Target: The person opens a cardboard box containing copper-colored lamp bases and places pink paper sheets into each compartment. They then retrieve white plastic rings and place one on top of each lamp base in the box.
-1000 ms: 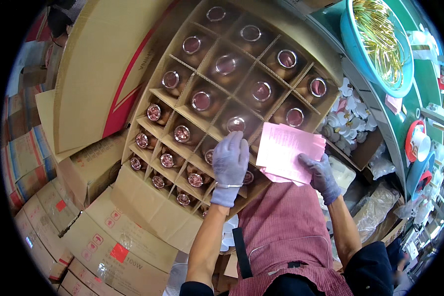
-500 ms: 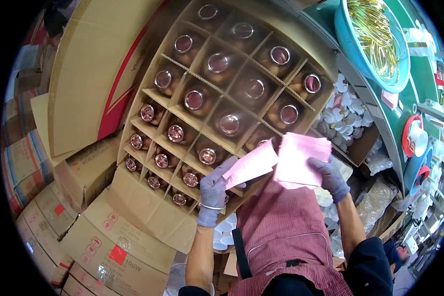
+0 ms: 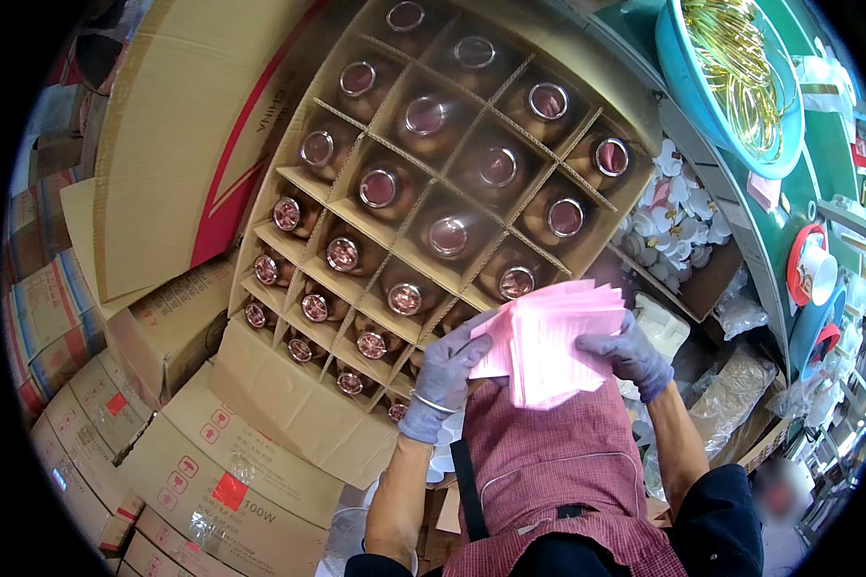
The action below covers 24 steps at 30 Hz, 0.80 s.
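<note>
Both my hands wear grey gloves and meet in front of my checked apron at a stack of pink printed paper slips [image 3: 560, 354]. My right hand [image 3: 635, 354] grips the right side of the fanned stack, thumb on top. My left hand [image 3: 445, 370] pinches slips at its left edge, and these overlap the stack. Just beyond stands an open carton with cardboard dividers [image 3: 431, 175]. Each visible compartment holds a round-mouthed, shiny glass vessel [image 3: 447, 237] with a pinkish inside. My hands and the slips hide some of the nearest vessels.
A raised carton flap [image 3: 178, 144] stands at the left, above stacked closed cartons [image 3: 231, 490]. On the right, a green bench carries a turquoise basin [image 3: 666, 58] of gold-coloured strips. White disc-like pieces [image 3: 678, 226] fill a box beside the carton. Clear plastic wrapping [image 3: 731, 389] lies lower right.
My left hand has moved right, bringing its pink slip against the stack. The stack has shifted down and left in my right hand, and its slips are more fanned.
</note>
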{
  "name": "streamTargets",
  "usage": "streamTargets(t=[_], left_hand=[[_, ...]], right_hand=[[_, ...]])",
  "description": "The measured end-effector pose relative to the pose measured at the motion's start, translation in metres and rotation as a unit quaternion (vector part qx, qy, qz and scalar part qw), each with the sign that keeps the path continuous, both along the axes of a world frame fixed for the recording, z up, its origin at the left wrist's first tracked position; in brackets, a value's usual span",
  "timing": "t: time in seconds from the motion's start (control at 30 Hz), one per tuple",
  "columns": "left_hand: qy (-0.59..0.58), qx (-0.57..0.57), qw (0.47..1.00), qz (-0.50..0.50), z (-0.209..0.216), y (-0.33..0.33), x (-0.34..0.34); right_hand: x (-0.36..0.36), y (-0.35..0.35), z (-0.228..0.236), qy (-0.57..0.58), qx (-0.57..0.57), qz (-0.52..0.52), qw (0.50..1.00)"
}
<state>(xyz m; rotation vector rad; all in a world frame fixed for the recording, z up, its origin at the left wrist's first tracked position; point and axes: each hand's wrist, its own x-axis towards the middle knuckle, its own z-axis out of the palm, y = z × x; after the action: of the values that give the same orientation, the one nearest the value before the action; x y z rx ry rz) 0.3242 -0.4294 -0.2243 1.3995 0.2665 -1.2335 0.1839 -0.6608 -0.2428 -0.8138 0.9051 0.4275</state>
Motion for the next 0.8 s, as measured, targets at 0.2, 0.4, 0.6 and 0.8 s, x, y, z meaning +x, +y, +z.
streamTargets(t=[0.2,0.4,0.6,0.8], left_hand=[[-0.057,-0.018,0.988,0.145,-0.018,0.008,-0.012],[-0.493,0.132,0.850,-0.134,-0.033,-0.011,-0.023],[-0.519,0.168,0.816,-0.190,-0.033,-0.034,-0.026],[-0.529,0.120,0.823,-0.171,-0.064,-0.054,-0.034]], right_hand=[[-0.064,-0.026,-0.022,0.005,0.026,-0.261,0.965],[-0.036,0.012,-0.037,-0.068,0.164,-0.345,0.922],[0.049,0.052,-0.064,-0.090,0.075,-0.286,0.951],[0.028,0.029,-0.064,-0.130,0.032,-0.321,0.938]])
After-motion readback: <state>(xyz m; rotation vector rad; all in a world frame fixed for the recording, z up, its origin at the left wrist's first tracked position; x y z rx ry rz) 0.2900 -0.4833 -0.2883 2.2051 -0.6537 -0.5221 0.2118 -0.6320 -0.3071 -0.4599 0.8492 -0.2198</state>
